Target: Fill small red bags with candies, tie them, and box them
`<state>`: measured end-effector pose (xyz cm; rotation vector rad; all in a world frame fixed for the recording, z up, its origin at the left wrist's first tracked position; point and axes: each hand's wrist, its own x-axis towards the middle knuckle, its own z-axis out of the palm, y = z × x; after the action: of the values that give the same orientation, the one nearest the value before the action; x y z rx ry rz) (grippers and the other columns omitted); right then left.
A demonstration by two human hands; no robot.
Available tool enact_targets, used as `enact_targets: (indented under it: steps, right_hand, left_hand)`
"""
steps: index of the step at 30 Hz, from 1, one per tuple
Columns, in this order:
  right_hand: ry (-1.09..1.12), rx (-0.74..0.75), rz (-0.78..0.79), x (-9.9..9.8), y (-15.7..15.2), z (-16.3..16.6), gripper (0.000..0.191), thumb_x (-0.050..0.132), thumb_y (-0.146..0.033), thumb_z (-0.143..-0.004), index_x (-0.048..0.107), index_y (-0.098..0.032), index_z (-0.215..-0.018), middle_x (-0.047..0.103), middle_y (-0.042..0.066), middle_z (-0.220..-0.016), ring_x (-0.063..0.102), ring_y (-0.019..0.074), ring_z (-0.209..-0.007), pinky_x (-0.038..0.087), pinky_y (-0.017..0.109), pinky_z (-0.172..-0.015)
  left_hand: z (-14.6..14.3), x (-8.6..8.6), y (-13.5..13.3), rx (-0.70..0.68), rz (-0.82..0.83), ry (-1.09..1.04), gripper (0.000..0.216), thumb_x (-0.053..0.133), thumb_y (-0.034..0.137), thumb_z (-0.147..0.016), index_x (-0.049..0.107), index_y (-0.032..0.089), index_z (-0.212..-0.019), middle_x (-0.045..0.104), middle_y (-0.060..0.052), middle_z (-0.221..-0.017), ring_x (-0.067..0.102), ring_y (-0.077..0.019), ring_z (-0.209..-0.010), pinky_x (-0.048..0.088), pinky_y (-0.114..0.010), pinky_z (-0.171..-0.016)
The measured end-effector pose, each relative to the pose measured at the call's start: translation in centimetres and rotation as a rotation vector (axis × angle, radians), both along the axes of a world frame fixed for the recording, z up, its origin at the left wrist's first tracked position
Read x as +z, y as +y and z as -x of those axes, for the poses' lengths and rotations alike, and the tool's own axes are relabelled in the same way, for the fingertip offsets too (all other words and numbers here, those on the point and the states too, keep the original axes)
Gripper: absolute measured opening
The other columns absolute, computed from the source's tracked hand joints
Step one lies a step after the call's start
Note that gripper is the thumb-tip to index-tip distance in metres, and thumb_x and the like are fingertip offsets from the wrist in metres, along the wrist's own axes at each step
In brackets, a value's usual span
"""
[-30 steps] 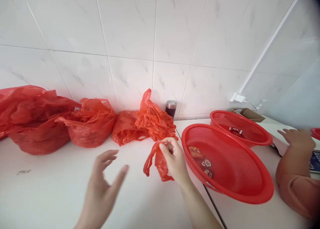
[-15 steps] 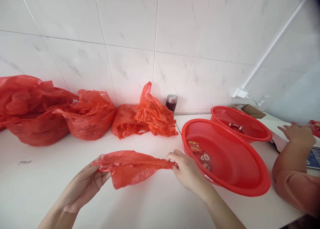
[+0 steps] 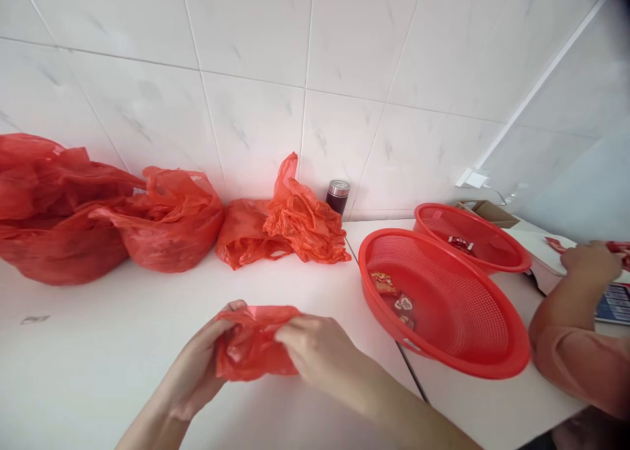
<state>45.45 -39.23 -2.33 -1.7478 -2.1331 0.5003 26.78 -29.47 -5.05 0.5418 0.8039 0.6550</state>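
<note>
A small red plastic bag [image 3: 251, 345] is bunched up just above the white counter [image 3: 98, 371], near its front edge. My left hand [image 3: 199, 368] grips the bag's left side with fingers curled round it. My right hand [image 3: 315, 351] pinches the right side, knuckles up. The two hands are close together with the bag between them. A large red mesh basket [image 3: 492, 365] sits tilted just to the right of my right hand, with a few small snack packets [image 3: 396, 299] inside.
Two full red bags [image 3: 63, 220] [image 3: 172, 224] and a crumpled red bag [image 3: 290, 230] line the tiled wall. A dark flask [image 3: 337, 197] stands behind them. A second red basket [image 3: 472, 237] lies further right. Another person's hand [image 3: 588, 260] and arm [image 3: 581, 365] are at the right edge.
A second ago only my right hand held the bag. Then both hands stretched it out wide. Now the hands have come together and the bag is bunched between them.
</note>
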Motion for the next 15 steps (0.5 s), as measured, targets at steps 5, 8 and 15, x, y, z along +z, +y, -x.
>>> enact_targets:
  steps: [5, 8, 15]
  right_hand:
    - [-0.281, -0.069, 0.279, -2.7, 0.3, -3.6, 0.065, 0.072, -0.020, -0.068, 0.055, -0.019, -0.132, 0.056, 0.016, -0.129, 0.051, 0.0330, -0.119, 0.036, 0.048, -0.101]
    - [-0.236, -0.045, 0.283, -2.3, -0.9, -5.2, 0.075, 0.070, -0.023, -0.070, 0.046, -0.026, -0.141, 0.049, 0.012, -0.140, 0.046, 0.0319, -0.125, 0.031, 0.051, -0.105]
    - [0.161, -0.116, 0.142, 2.1, -2.7, -7.1, 0.042, 0.059, -0.036, -0.087, 0.058, -0.035, -0.129, 0.058, -0.001, -0.134, 0.049, 0.0208, -0.126, 0.037, 0.035, -0.106]
  left_hand:
    - [4.0, -0.4, 2.5, 0.108, -0.035, 0.115, 0.037, 0.082, 0.013, -0.059, 0.069, 0.024, -0.092, 0.069, 0.001, -0.079, 0.066, -0.0163, -0.062, 0.058, -0.026, -0.058]
    - [5.7, -1.4, 3.9, 0.013, -0.200, 0.171, 0.020, 0.084, 0.022, -0.060, 0.067, 0.022, -0.070, 0.070, 0.002, -0.076, 0.065, -0.0160, -0.059, 0.056, -0.024, -0.053]
    - [4.2, -0.1, 2.3, -0.193, -0.417, 0.326, 0.055, 0.076, 0.024, -0.073, 0.064, 0.025, -0.127, 0.058, 0.003, -0.139, 0.045, -0.0280, -0.133, 0.051, -0.019, -0.090]
